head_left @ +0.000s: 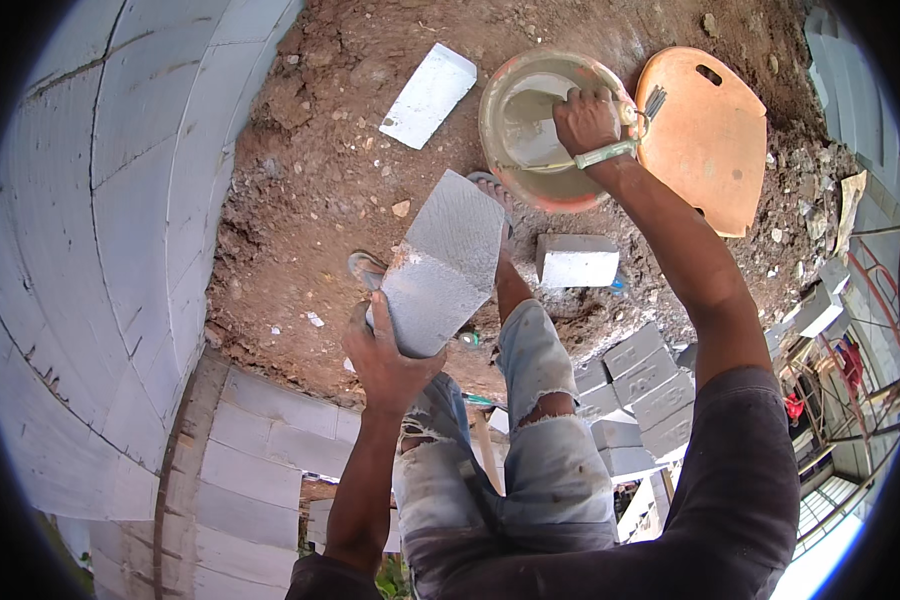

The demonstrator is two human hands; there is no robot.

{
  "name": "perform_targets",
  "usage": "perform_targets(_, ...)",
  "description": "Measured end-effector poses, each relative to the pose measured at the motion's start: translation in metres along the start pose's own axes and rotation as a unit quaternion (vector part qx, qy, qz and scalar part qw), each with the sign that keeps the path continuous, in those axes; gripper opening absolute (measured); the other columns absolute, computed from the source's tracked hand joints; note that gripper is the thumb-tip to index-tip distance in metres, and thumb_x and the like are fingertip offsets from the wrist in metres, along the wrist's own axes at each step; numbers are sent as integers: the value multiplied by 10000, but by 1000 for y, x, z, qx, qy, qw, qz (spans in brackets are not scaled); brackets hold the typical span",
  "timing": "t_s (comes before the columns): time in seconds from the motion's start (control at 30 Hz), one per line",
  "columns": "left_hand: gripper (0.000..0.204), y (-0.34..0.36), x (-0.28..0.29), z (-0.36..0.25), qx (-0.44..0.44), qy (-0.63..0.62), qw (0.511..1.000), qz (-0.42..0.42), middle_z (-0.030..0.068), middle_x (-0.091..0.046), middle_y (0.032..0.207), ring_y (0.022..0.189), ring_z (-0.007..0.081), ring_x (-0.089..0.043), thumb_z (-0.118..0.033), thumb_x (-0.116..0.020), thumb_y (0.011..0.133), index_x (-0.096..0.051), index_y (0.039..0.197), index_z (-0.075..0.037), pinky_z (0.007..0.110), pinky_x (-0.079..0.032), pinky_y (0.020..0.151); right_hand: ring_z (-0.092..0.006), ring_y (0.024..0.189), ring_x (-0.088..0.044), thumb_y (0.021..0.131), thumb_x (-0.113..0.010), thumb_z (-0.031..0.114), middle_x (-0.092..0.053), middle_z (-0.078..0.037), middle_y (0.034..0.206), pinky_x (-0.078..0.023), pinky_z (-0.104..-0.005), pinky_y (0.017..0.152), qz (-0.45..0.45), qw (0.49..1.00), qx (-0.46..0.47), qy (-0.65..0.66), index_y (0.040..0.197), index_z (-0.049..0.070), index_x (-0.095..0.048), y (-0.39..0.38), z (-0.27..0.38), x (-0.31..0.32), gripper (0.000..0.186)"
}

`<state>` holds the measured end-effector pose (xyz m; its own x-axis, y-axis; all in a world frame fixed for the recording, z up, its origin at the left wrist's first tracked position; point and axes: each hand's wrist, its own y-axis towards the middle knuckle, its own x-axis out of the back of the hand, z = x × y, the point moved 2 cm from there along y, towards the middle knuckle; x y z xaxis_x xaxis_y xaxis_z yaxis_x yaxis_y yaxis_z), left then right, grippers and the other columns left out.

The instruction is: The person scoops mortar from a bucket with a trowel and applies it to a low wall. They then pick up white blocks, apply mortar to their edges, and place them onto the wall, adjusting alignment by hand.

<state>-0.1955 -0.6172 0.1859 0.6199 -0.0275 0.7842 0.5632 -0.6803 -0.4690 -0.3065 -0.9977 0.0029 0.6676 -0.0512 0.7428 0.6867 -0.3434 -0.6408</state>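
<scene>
- The left hand (395, 362) is holding the big grey block (450, 255) by its near end, in front of the legs (560, 460).
- The block's long side is slanting from near left to far right, pointing toward the round bucket (490, 120).
- The right hand (586, 122) is curling over the bucket, far and to the right of the block. I cannot tell what it is gripping.
- So the left hand is being the nearer one, touching the block.
- An orange board (705, 150) is lying right of the bucket.
</scene>
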Motion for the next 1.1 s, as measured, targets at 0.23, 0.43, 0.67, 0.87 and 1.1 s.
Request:
perform_targets(0.23, 1198, 6, 8, -15, -85, -16, 996, 26, 281, -441, 1343, 1163, 451, -473, -321, -912, 538, -312, 1564, -166, 583, -347, 961, -334, 960, -692, 928, -589, 202, -662, -170, 1068, -552, -450, 807, 63, 962, -170, 206, 1172, 95, -640, -35, 58, -22, 271)
perform_targets(0.43, 1215, 15, 12, -23, -133, -28, 991, 12, 292, -433, 1376, 1156, 451, -476, -302, -917, 524, -309, 1570, -183, 585, -356, 950, -261, 1130, -605, 978, -541, 255, -630, -41, 1131, -498, -494, 912, 19, 945, -234, 227, 1255, 173, -585, -126, 16, -62, 293)
perform_targets(0.67, 1255, 17, 8, -17, -86, -50, 995, 3, 282, -340, 1410, 1267, 466, -393, -244, -934, 513, -266, 1556, -38, 570, -400, 1001, -261, 1108, -605, 966, -541, 261, -637, -62, 1145, -493, -488, 878, -58, 948, -239, 201, 1161, 148, -643, -73, 4, -107, 248)
perform_targets(0.87, 1263, 9, 29, 1, -45, -64, 997, -22, 273, -325, 1415, 1288, 462, -393, -243, -940, 516, -253, 1553, -24, 571, -401, 1039, -250, 1119, -658, 934, -653, 282, -700, -117, 1177, -501, -400, 958, 83, 810, -229, 534, 1213, 105, -669, -86, 36, -102, 331)
perform_targets(1.1, 1241, 19, 44, 11, -103, -95, 989, -39, 294, -347, 1413, 1319, 482, -379, -335, -941, 546, -266, 1525, 20, 595, -363, 1081, -126, 1074, -598, 936, -688, 86, -657, 11, 1090, -491, -300, 925, 10, 602, -140, 786, 1264, 79, -640, -140, 5, -128, 332)
